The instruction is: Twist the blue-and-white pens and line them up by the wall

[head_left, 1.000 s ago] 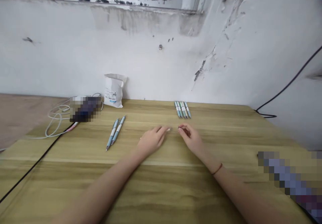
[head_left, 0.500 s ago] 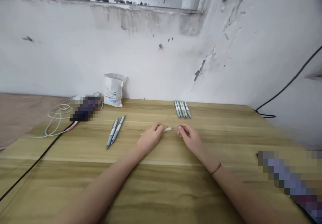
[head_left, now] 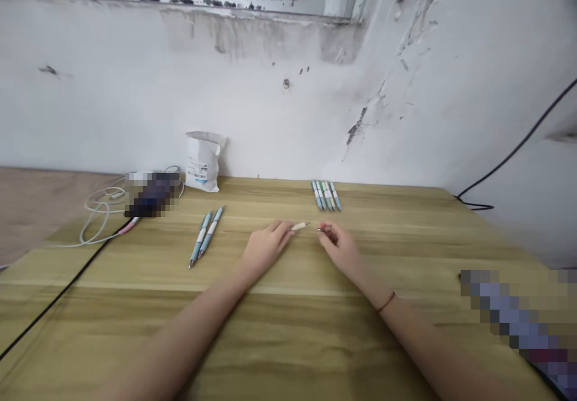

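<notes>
My left hand is closed around a thin pale pen part whose tip sticks out to the right. My right hand pinches a tiny metallic piece just to the right of that tip, a small gap between them. Both hands hover low over the middle of the wooden table. Two blue pens lie side by side to the left of my left hand. A row of several blue pens lies at the far edge, beyond my right hand.
A white paper pouch stands against the wall. A blurred dark device with white cables sits at the far left. A black cable crosses the left side. A blurred object lies at the right edge.
The two hands have come slightly closer and lifted a little; the pale part now points toward the small piece in my right fingers.
</notes>
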Demonstrator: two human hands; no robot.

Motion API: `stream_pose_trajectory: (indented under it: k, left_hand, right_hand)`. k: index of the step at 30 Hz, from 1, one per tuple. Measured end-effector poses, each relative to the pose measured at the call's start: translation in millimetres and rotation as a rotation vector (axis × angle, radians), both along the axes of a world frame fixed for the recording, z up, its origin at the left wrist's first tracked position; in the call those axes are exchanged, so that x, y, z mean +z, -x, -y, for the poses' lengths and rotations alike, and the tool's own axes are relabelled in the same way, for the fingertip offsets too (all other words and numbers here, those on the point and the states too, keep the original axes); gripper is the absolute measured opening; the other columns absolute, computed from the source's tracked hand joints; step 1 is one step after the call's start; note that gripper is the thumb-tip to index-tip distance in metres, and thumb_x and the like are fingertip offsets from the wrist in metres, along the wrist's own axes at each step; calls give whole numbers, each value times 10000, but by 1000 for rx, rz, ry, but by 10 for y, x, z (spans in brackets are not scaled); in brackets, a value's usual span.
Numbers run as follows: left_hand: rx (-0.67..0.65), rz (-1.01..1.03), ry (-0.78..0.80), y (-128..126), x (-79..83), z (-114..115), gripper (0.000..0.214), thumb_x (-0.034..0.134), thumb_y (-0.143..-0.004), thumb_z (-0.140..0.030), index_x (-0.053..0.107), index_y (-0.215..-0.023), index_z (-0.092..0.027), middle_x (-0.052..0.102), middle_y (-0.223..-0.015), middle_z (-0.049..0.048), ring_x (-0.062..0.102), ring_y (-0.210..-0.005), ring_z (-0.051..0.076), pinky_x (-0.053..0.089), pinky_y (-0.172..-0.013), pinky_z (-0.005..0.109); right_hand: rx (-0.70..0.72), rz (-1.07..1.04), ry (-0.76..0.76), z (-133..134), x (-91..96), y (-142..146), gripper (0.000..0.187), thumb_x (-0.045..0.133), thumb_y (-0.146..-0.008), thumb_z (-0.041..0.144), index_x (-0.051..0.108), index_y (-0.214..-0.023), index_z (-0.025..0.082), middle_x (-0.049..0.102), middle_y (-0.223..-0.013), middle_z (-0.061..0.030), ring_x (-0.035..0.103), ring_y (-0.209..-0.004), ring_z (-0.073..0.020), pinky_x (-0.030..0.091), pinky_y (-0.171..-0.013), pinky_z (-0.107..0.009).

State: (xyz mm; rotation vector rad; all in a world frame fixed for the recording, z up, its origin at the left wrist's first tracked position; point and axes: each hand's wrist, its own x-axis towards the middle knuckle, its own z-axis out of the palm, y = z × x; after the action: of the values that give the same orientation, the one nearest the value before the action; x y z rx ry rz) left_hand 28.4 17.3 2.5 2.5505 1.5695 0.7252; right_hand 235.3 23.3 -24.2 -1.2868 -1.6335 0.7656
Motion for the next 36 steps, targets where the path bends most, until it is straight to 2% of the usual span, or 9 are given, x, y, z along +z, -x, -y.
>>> stream_pose_trajectory:
  k: [10, 17, 21, 25, 36]
  left_hand:
    - [0, 23, -1, -19, -15, 4, 236, 380, -923, -342, 545, -1065, -250, 615, -972, 10, 603, -832, 145, 450, -662, 228]
    - [-26, 41, -23, -9, -32, -2, 223, 398, -914, -305, 547, -1065, -237, 608, -977, 24, 593, -860, 146, 457, -722, 237]
    - [-80, 17, -41, -11, -32, -7, 209, 400, -914, -292, 554, -1040, -226, 610, -969, 26, 580, -868, 153, 448, -766, 262]
    - [-141, 15, -71, -17, -32, -11, 201, 401, -918, -264, 551, -1045, -225, 608, -986, 29, 568, -913, 158, 436, -808, 286]
    - [-137, -1, -53, -20, -32, -10, 244, 365, -932, -283, 542, -1089, -222, 605, -997, 43, 560, -934, 172, 431, -812, 300]
  right_hand:
    - [13, 13, 0, 19, 40, 21, 174, 503, -800, 337, 551, -869, 185, 604, -725, -22, 545, -619, -153, 434, -558, -266]
    - [48, 7, 5, 20, 40, 14, 284, 457, -851, 439, 574, -865, 180, 613, -705, -35, 569, -642, -168, 467, -602, -289]
    - [19, -31, -3, 13, 8, 17, 265, 516, -817, 439, 557, -881, 185, 610, -729, -30, 567, -641, -162, 468, -578, -274]
    - [6, -60, -20, 1, -28, 19, 250, 544, -805, 411, 550, -914, 185, 619, -772, -40, 588, -677, -169, 486, -620, -289]
    - [97, 20, -28, 27, 21, 23, 206, 500, -829, 377, 550, -915, 197, 620, -743, -29, 575, -648, -166, 463, -593, -284]
